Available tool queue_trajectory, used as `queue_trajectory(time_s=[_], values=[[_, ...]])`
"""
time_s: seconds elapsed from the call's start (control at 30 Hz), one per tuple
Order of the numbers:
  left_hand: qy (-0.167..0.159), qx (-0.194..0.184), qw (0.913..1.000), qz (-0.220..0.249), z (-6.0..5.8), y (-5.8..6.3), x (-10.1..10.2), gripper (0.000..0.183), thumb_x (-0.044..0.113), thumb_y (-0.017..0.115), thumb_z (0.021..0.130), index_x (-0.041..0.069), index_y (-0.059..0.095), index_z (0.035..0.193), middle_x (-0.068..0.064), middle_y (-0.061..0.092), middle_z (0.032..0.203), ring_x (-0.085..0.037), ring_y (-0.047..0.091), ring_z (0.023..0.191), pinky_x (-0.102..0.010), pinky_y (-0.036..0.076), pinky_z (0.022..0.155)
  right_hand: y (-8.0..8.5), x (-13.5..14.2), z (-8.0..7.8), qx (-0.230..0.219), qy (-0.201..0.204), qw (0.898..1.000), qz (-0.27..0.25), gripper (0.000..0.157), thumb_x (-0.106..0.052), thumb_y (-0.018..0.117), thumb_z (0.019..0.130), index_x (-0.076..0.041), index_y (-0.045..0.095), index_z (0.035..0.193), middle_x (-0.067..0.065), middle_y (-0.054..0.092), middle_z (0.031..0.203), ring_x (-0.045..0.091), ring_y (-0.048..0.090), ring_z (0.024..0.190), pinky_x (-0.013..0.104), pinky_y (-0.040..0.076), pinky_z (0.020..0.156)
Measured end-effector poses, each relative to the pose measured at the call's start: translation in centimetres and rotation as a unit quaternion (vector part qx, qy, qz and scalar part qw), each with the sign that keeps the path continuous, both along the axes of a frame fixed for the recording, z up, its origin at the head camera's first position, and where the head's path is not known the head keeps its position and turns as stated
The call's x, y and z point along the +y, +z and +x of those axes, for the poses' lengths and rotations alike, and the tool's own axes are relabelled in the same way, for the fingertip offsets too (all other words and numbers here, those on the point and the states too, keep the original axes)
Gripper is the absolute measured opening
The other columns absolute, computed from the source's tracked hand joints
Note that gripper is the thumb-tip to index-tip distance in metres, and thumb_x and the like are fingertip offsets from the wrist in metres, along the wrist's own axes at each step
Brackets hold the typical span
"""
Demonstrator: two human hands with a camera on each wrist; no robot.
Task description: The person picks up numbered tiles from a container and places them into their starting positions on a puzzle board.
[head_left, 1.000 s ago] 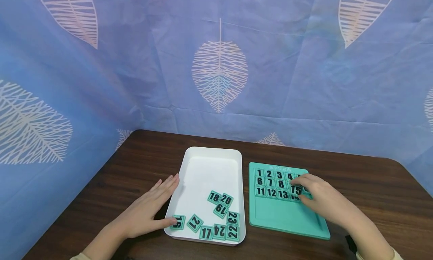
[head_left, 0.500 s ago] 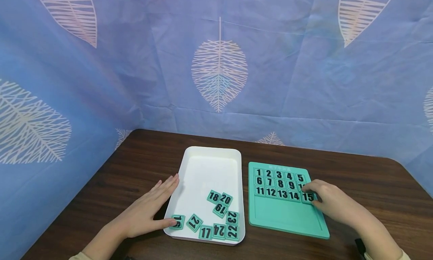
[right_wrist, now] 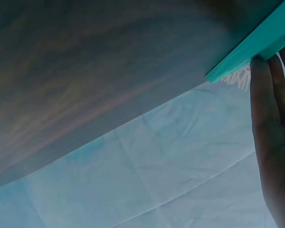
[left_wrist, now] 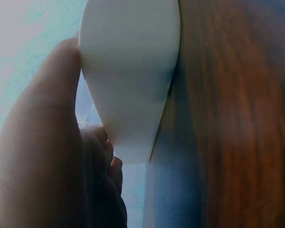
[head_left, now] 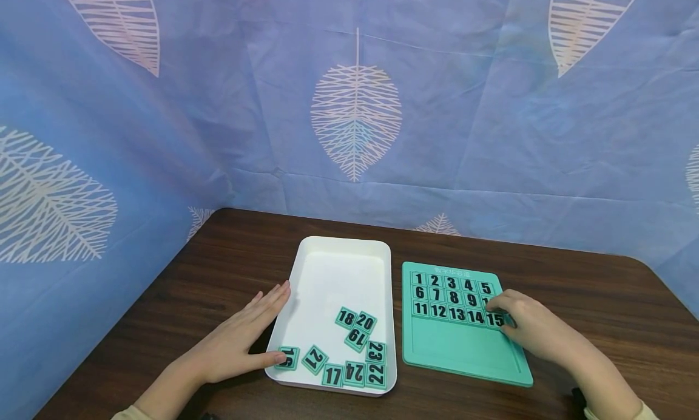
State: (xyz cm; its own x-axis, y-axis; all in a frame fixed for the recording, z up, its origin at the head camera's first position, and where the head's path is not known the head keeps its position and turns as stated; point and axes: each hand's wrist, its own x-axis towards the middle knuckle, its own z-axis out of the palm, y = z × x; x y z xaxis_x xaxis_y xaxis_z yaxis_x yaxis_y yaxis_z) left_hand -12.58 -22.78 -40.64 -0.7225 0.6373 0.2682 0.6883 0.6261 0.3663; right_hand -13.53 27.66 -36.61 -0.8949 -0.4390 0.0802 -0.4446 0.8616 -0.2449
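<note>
In the head view my right hand (head_left: 526, 323) is at the right edge of the green number board (head_left: 464, 350). Its curled fingers and thumb pinch the number 15 tile (head_left: 496, 320), which sits at the end of the third row, beside the 14 tile (head_left: 476, 317). These fingers partly cover the 10 tile above. My left hand (head_left: 240, 341) rests with straight fingers along the left rim of the white tray (head_left: 333, 250), its thumb tip overlapping the number 16 tile (head_left: 289, 359). The left wrist view shows the thumb against the tray's outer wall (left_wrist: 128, 85).
Several loose tiles, such as the 17 tile (head_left: 332, 375) and the 18 tile (head_left: 346, 317), lie at the tray's near end, some turned. Bare board shows below the third row. The dark wooden table (head_left: 246, 244) ends at a leaf-patterned blue cloth (head_left: 229, 104) behind.
My right hand has moved right and down with the 15 tile, from over the 14 tile to the third row's end; lately the tile shifted slightly left into line. The left hand stays put.
</note>
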Motion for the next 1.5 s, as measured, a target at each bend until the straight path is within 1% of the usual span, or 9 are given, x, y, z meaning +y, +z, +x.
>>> queue_trajectory(time_s=[0.2,0.43,0.63,0.77,0.93,1.07,1.2,1.37,1.5], values=[[0.002,-0.014,0.9999,0.002,0.0,0.1,-0.1,0.093,0.055,0.060,0.088,0.014,0.011,0.155,-0.002,0.009,0.160,-0.017,0.014,0.144,-0.025,0.003,0.115,-0.3,-0.3,0.0,0.016,0.002,1.000,0.000,0.033,0.010,0.076,0.070,-0.002,0.067,0.100,0.005,0.060,0.097,0.025,0.060,0.087,0.033,0.052,0.065],[0.006,-0.010,0.9999,0.000,0.1,0.1,0.0,0.092,0.054,0.060,0.088,0.013,0.012,0.155,-0.005,0.012,0.160,-0.020,0.015,0.144,-0.020,0.000,0.114,-0.3,-0.3,0.0,0.022,0.005,1.000,0.003,0.033,0.011,0.075,0.070,-0.002,0.068,0.099,0.007,0.060,0.098,0.025,0.060,0.087,0.032,0.051,0.064],[0.004,-0.012,0.9999,0.004,0.1,0.2,0.1,0.091,0.053,0.060,0.088,0.013,0.012,0.155,-0.004,0.012,0.160,-0.020,0.016,0.144,-0.020,0.000,0.114,-0.3,-0.2,-0.1,0.014,0.007,1.000,0.004,0.033,0.010,0.076,0.070,-0.001,0.067,0.101,0.008,0.060,0.100,0.026,0.060,0.088,0.033,0.051,0.064],[0.006,-0.016,0.9999,0.004,0.1,0.1,0.1,0.090,0.053,0.060,0.089,0.014,0.012,0.155,-0.003,0.011,0.160,-0.018,0.015,0.144,-0.019,0.000,0.113,0.1,-0.5,0.0,0.012,0.003,1.000,0.010,0.035,0.008,0.077,0.070,-0.001,0.067,0.102,0.008,0.061,0.100,0.028,0.061,0.090,0.035,0.052,0.066],[0.006,-0.019,0.9998,0.004,0.1,0.1,0.1,0.090,0.053,0.059,0.089,0.014,0.012,0.155,-0.003,0.011,0.160,-0.018,0.015,0.144,-0.018,0.000,0.113,1.4,-2.2,0.2,0.034,0.008,0.999,-0.002,0.035,0.009,0.075,0.073,-0.001,0.067,0.105,0.009,0.063,0.104,0.031,0.061,0.097,0.039,0.054,0.071],[0.005,-0.021,0.9998,0.005,0.1,0.1,0.0,0.091,0.054,0.060,0.089,0.014,0.012,0.155,-0.003,0.011,0.160,-0.018,0.015,0.144,-0.019,0.000,0.113,2.7,-4.4,0.0,0.039,0.042,0.998,-0.017,0.036,0.008,0.074,0.075,-0.004,0.067,0.108,0.007,0.062,0.107,0.030,0.060,0.100,0.037,0.054,0.072],[0.003,-0.019,0.9998,0.007,0.0,0.2,0.1,0.092,0.054,0.060,0.088,0.014,0.012,0.155,-0.003,0.011,0.160,-0.019,0.015,0.144,-0.020,0.000,0.114,3.5,-7.2,0.0,0.045,0.087,0.995,-0.027,0.035,0.008,0.072,0.078,-0.006,0.067,0.109,0.003,0.062,0.108,0.026,0.060,0.101,0.035,0.054,0.075],[0.002,-0.028,0.9995,0.014,-0.1,0.2,0.1,0.094,0.055,0.062,0.087,0.015,0.012,0.155,-0.002,0.010,0.160,-0.017,0.015,0.144,-0.021,0.002,0.114,3.7,-10.9,0.0,0.041,0.146,0.988,-0.035,0.031,0.007,0.069,0.081,-0.005,0.067,0.110,0.002,0.061,0.110,0.023,0.058,0.103,0.034,0.053,0.079],[0.003,-0.034,0.9993,0.017,-0.1,0.1,0.0,0.096,0.056,0.063,0.085,0.016,0.012,0.155,-0.001,0.010,0.160,-0.017,0.015,0.144,-0.021,0.002,0.114,3.4,-13.6,-0.2,0.039,0.185,0.981,-0.045,0.026,0.005,0.066,0.084,-0.004,0.066,0.109,0.002,0.061,0.109,0.019,0.058,0.101,0.028,0.053,0.078]])
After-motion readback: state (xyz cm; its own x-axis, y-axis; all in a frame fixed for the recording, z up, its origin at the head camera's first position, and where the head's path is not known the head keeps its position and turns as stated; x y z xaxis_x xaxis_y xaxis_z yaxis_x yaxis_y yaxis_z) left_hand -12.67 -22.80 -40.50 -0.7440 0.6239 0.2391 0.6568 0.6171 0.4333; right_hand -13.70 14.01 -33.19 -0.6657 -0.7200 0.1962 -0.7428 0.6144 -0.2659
